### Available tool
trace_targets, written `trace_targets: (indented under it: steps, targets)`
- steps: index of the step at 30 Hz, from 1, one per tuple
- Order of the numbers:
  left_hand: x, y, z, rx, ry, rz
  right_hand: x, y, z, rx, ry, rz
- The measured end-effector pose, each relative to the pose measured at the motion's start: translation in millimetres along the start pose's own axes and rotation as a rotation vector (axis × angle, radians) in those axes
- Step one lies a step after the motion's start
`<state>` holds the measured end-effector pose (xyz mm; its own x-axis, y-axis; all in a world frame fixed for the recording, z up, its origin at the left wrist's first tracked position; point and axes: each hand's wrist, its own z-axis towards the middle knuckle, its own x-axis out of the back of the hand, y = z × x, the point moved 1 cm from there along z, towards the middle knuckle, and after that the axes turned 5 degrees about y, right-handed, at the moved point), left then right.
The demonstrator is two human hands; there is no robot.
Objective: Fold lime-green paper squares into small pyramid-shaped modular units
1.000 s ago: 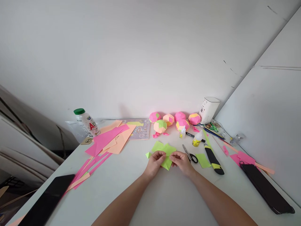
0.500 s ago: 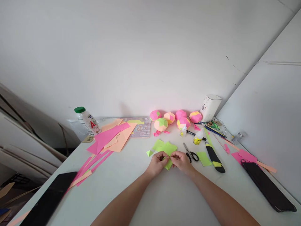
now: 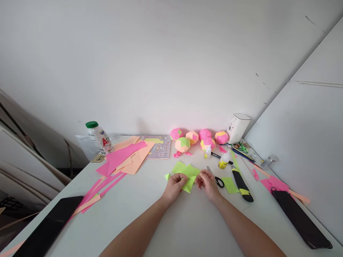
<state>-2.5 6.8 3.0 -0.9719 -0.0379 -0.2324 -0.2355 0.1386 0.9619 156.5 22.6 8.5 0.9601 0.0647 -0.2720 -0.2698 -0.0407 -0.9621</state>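
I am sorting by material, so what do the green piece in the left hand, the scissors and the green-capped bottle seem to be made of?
Green piece: probably matte paper or thin card; flat faces, sharp folds.
Scissors: smooth black handles suggest plastic; grey blades suggest metal.
Green-capped bottle: likely smooth plastic, from its opaque, rounded body.

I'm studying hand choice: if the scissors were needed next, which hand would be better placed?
Probably the right hand: it is beside the scissors, nearer than the left hand, which pinches the folded green paper. Whether the right also touches that paper is unclear.
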Motion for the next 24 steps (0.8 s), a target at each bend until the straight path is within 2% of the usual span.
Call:
trace_targets:
  steps: [5, 9, 18, 24]
  targets:
    - [-3.6, 3.3, -1.9, -0.017, -0.057, -0.033, -2.0, -1.9, -1.6, 0.041, -0.089, -0.173]
    - [-4.8, 4.6, -1.6, -0.056, -0.045, -0.047, -0.1, -0.7, -0.9, 0.045, -0.077, -0.269]
    - [-0.8, 2.5, 3.1, -0.084, 0.091, -0.060, -1.7, -2.3, -1.4, 0.023, -0.041, -0.236]
    - [-1.5, 0.7, 4.2, -0.070, 0.047, -0.178, -1.3, -2.8, -0.9, 0.006, -0.059, -0.245]
